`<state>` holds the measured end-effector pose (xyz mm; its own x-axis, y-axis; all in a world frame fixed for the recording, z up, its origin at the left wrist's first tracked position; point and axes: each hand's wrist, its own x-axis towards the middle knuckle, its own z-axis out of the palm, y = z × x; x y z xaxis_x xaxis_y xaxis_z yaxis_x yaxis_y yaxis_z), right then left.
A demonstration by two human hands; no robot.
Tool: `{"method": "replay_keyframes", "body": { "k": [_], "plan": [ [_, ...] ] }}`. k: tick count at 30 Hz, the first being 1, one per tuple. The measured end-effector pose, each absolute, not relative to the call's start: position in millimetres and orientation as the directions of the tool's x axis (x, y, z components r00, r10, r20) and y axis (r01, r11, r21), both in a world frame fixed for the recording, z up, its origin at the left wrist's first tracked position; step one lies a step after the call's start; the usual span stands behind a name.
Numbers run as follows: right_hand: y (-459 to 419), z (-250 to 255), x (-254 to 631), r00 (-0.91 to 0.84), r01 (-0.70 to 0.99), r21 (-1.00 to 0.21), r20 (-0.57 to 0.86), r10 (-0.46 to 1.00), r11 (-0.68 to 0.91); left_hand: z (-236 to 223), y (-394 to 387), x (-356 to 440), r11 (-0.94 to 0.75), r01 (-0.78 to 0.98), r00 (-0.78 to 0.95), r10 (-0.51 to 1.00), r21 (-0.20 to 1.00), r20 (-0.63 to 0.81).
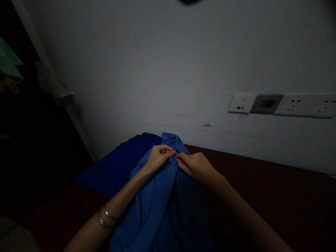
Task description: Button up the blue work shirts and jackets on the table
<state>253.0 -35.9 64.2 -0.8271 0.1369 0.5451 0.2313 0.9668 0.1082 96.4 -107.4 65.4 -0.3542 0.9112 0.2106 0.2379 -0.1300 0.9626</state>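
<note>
A light blue shirt (154, 203) lies spread in front of me, its collar toward the wall and its front edge running down the middle. Near the collar, my left hand (158, 157) pinches the cloth between thumb and fingers. Just to its right, my right hand (193, 163) grips the other side of the front, fingertips close to those of the left. Whatever small part lies between the fingertips is too dark and covered to make out. Two silvery bangles circle my left wrist.
A folded dark blue shirt (118, 162) lies left of the light blue one on the dark reddish tabletop (252, 178). Behind stands a pale wall (157, 70) with a row of sockets (301, 105) at the right. Something green (9, 56) hangs at the far left.
</note>
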Motion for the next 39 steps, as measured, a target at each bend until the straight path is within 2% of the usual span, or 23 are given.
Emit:
{"method": "replay_keyframes", "body": {
  "k": [8,10,14,17,22,25,31,35,39],
  "plan": [
    [-35,62,252,-0.842,0.272,0.061,0.499,0.207,0.960,64,-108,102,-0.120,0.231,-0.343,0.919,0.966,0.196],
    [-35,64,253,-0.839,0.274,0.013,0.492,0.233,0.962,66,-110,102,-0.125,0.229,-0.317,0.928,0.965,0.195],
    [-30,66,254,-0.804,0.205,-0.221,0.517,0.293,0.953,72,-111,94,-0.142,0.221,-0.327,0.921,0.965,0.211],
    [-21,61,254,-0.760,0.101,-0.412,0.555,0.337,0.906,75,-111,85,-0.147,0.330,-0.360,0.894,0.932,0.268],
    [-9,45,248,-0.702,-0.031,-0.676,0.539,0.465,0.736,73,-113,83,-0.222,0.569,-0.254,0.868,0.792,0.426],
    [-8,39,246,-0.708,-0.066,-0.770,0.485,0.514,0.635,71,-114,86,-0.297,0.665,-0.164,0.837,0.685,0.522],
    [-11,39,245,-0.717,-0.079,-0.766,0.488,0.498,0.637,67,-113,86,-0.352,0.751,-0.024,0.830,0.558,0.557],
    [-9,38,244,-0.712,-0.050,-0.708,0.519,0.473,0.704,66,-112,83,-0.377,0.775,0.041,0.831,0.507,0.555],
    [-7,39,245,-0.709,-0.071,-0.714,0.527,0.468,0.697,65,-113,83,-0.380,0.797,0.080,0.836,0.468,0.543]
  ]
}}
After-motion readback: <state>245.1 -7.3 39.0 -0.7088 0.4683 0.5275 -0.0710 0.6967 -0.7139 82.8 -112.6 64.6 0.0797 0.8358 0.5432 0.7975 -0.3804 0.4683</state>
